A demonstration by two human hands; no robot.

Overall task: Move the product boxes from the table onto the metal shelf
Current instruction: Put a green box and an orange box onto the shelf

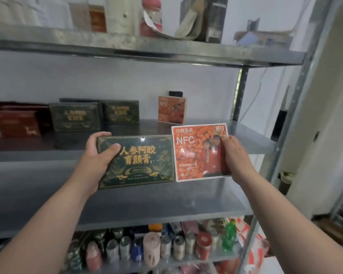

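- Left hand: fingers clamped on the green box's left end, thumb on its front.
- Right hand: fingers clamped on the orange box's right edge.
- Boxes side by side, touching, over the shelf.

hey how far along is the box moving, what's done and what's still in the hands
Done: two green boxes, a small orange box and red boxes already stand at the back of the shelf. In hand: the left hand grips a green box, the right hand an orange NFC box, both over the shelf. Left: setting these down; the table is out of view.
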